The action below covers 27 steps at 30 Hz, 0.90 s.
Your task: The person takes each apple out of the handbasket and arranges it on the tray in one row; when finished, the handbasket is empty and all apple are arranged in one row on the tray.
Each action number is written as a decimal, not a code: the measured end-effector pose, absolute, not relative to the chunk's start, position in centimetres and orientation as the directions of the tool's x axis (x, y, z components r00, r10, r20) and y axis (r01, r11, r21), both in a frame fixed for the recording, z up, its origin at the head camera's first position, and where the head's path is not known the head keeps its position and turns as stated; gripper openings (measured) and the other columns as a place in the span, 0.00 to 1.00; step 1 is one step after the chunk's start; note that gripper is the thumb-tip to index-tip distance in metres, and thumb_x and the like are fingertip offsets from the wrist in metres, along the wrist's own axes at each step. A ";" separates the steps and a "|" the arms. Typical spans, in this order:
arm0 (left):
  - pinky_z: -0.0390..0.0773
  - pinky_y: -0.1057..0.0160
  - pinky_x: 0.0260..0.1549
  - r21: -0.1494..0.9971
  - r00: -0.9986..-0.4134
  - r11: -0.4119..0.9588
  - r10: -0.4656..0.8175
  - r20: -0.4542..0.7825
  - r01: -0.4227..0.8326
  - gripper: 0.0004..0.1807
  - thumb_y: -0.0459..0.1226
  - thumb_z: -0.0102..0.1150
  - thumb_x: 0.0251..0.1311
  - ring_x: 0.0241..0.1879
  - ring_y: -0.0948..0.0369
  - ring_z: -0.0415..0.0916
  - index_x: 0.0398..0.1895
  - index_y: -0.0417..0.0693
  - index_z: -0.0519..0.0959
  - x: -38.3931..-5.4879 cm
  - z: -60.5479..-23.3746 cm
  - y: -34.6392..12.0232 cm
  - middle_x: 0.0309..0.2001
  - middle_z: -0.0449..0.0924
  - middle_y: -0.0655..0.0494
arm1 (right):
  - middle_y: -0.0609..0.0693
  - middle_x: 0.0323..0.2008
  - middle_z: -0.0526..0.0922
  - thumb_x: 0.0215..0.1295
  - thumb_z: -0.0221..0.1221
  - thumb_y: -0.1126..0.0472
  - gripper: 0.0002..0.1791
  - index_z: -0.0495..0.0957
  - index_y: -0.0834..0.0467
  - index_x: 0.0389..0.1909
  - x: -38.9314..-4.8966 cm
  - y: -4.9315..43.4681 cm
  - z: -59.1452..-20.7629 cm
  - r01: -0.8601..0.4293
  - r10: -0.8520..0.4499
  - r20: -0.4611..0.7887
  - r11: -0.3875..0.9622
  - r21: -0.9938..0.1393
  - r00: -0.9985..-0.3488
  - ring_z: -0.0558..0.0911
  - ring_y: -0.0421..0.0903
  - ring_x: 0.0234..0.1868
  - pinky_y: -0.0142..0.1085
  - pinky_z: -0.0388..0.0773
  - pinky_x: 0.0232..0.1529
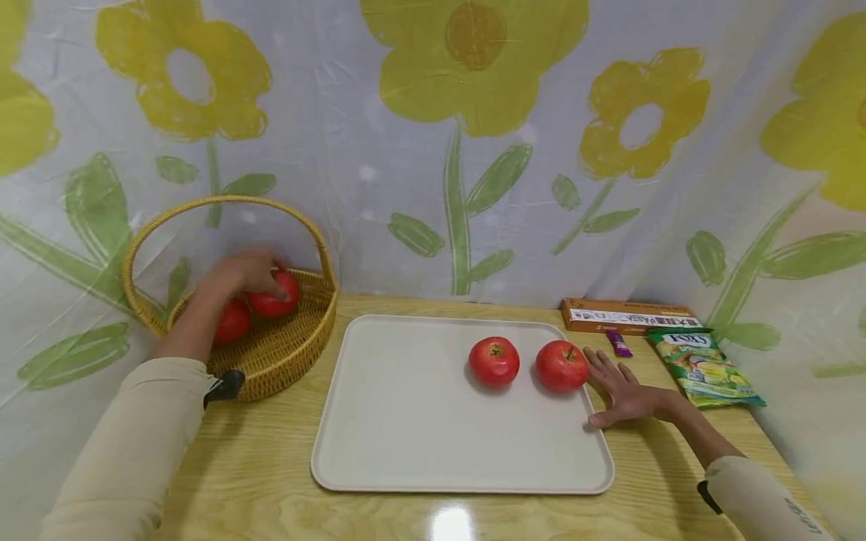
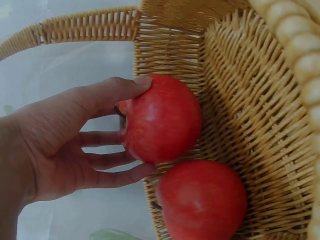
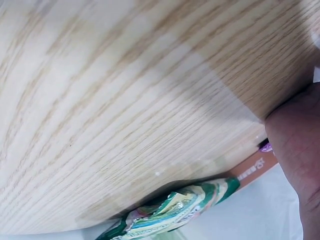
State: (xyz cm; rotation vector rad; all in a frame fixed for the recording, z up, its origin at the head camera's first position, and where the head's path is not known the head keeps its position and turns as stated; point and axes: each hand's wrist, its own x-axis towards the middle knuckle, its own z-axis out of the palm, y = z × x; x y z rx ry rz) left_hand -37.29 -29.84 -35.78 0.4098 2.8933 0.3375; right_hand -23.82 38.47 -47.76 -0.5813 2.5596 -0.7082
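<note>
On the far left of the counter [image 1: 264,473] stands one wicker basket [image 1: 287,364] with two red apples in it. The left hand [image 1: 245,272] has its grip closed around the farther, right-hand apple [image 2: 167,120], thumb on one side and fingers on the other, its stem turned toward the palm. The second basket apple [image 2: 205,202] sits just beside it, nearer and to the left.

Right of the basket lies one pale tray [image 1: 399,421] carrying two more red apples, a left one [image 1: 494,362] and a right one [image 1: 561,366], a small gap between them; that makes four in all. The right hand [image 1: 624,394] is at the tray's right edge, its grip released, fingers spread, close by the right-hand tray apple; whether it touches that apple cannot be told.

At the far right are three packages: one box [image 1: 629,317], one small purple packet [image 1: 619,343] and one green snack bag [image 1: 707,368].
</note>
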 end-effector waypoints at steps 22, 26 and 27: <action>0.81 0.45 0.48 0.194 -0.940 0.922 0.340 0.004 0.334 0.30 0.46 0.77 0.52 0.46 0.45 0.81 0.54 0.36 0.83 -34.6 -31.4 -28.7 0.48 0.87 0.40 | 0.72 0.82 0.28 0.54 0.73 0.38 0.71 0.39 0.67 0.83 -23.9 38.3 -47.5 -0.279 -0.487 -0.274 0.786 -0.551 -0.830 0.25 0.78 0.80 0.78 0.20 0.71; 0.81 0.41 0.51 0.181 -0.938 0.921 0.347 0.018 0.344 0.32 0.45 0.77 0.52 0.52 0.41 0.80 0.56 0.33 0.82 -33.6 -30.6 -28.2 0.52 0.85 0.35 | 0.72 0.82 0.28 0.54 0.73 0.38 0.71 0.39 0.66 0.83 -23.8 38.4 -47.6 -0.279 -0.491 -0.272 0.780 -0.560 -0.828 0.24 0.77 0.80 0.78 0.19 0.71; 0.81 0.41 0.52 0.177 -0.936 0.920 0.352 0.026 0.351 0.33 0.45 0.77 0.52 0.52 0.40 0.80 0.57 0.32 0.82 -33.4 -30.4 -28.1 0.53 0.85 0.34 | 0.72 0.82 0.28 0.54 0.73 0.38 0.70 0.39 0.66 0.83 -23.8 38.4 -47.7 -0.280 -0.493 -0.266 0.776 -0.565 -0.828 0.24 0.78 0.80 0.78 0.19 0.70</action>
